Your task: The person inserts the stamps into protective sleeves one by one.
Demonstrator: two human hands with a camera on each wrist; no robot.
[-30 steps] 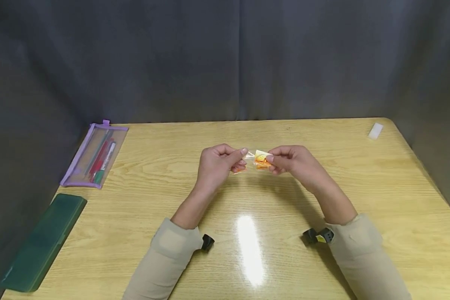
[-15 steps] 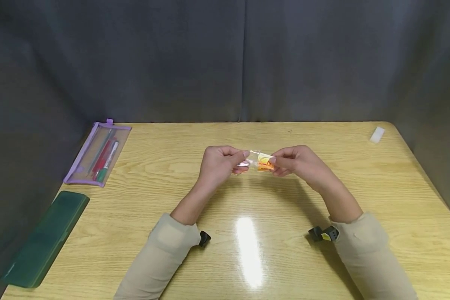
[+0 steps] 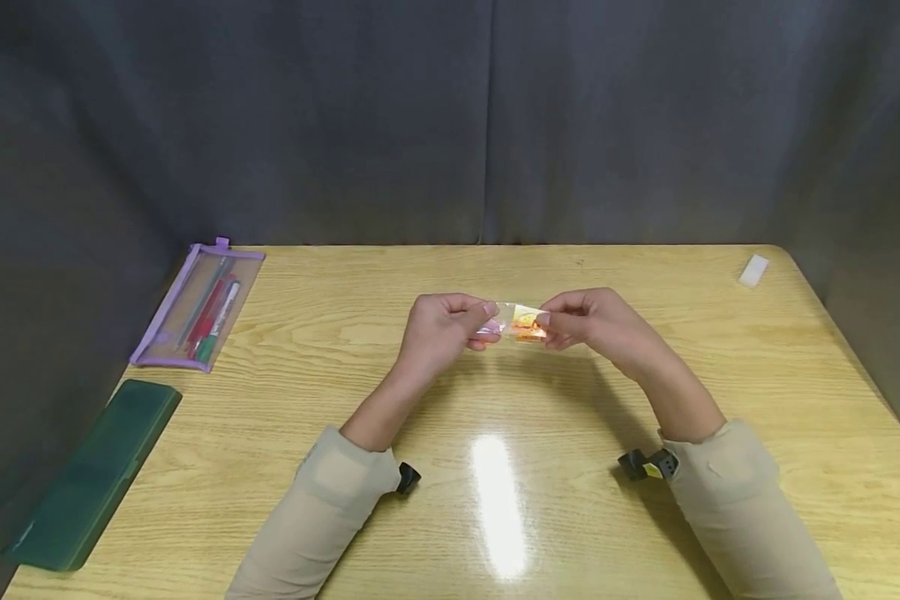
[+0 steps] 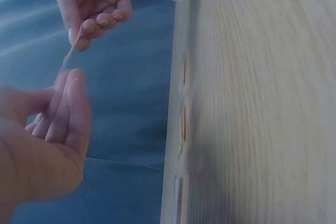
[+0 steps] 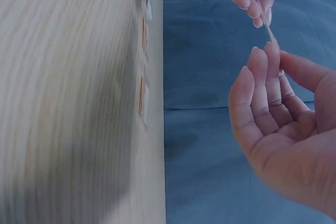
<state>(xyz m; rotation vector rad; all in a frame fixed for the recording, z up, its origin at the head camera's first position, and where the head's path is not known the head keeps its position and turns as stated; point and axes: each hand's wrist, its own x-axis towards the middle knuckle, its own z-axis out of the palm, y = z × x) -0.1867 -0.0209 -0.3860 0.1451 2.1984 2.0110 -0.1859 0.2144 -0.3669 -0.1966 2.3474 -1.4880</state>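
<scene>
Both hands hold a small clear plastic wrapper with orange and yellow print, stretched between them above the middle of the table. My left hand pinches its left end between thumb and fingers, and my right hand pinches the printed right end. The wrapper looks like a thin, edge-on sheet in the left wrist view. Seen from the right wrist, the wrapper spans the short gap between the fingertips of both hands. Fingers cover both ends of it.
On the wooden table, a purple-edged mesh pouch with pens lies at the back left. A green case is nearer on the left. At the back right lies a white block. A dark curtain hangs behind.
The wrapper has turned a little, and its printed part shows flatter and brighter. Both hands keep their pinch on it, with only slight shifts. The head view has moved slightly.
</scene>
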